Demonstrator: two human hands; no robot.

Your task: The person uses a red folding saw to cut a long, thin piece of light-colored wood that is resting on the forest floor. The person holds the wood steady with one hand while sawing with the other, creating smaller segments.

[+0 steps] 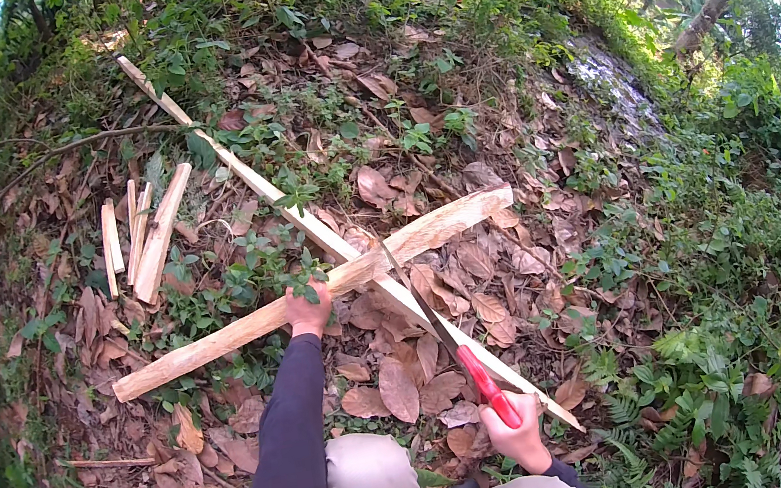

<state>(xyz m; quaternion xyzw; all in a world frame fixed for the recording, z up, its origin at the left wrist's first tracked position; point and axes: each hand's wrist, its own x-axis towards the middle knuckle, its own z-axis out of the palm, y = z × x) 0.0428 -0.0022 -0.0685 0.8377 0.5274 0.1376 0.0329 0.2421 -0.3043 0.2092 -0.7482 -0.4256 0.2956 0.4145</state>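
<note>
**Saw tip at the beam, left hand right beside it**

So the beam point(345, 277) lies on a slant over the leafy ground, its long axis running from lower left up to upper right. It sits on top of a long pale strip point(249, 176), and the two make a big X.

Left hand point(309, 307) is way closer: it's on the beam's near edge, just left of the crossing. Fingers look closed around the wood, though a leaf and the beam hide some of them.

Right hand point(518, 434) is well apart from the beam, down by the knees, fingers wrapped around the red handle of a saw point(476, 369). From there the beam is up and to the left. The blade points that way too, so it comes in across the beam's length, with its tip over the wood near the crossing. Can't tell if the teeth touch.

Left of all that, a few short sticks point(162, 233) lie on the leaves.
</note>
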